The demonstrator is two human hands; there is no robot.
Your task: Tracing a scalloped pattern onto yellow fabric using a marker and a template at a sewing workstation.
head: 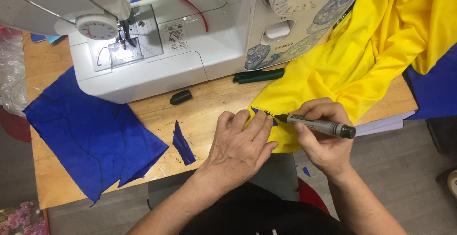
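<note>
1. At nine o'clock a large ragged piece of royal-blue fabric (90, 137) lies flat on the pale wooden table (209, 106), its edge hanging over the near side, with dark drawn lines on it.
2. At eleven o'clock the white sewing machine (166, 40) stands with its lamp lit over the needle plate; a black marker cap (181, 97) lies just in front of it, likely set there to be within reach.
3. Near the centre a narrow blue fabric scrap (182, 144) lies loose on the wood.
4. The left hand (240, 147) is spread open and pressed flat, fingers pinning a small blue patch (263, 115) onto the yellow satin cloth (362, 59), apparently to keep it from sliding.
5. At three o'clock the right hand (323, 140) is closed around a grey-barrelled black marker pen (316, 125), its tip touching the patch's edge.
6. The yellow cloth billows to one o'clock.
</note>
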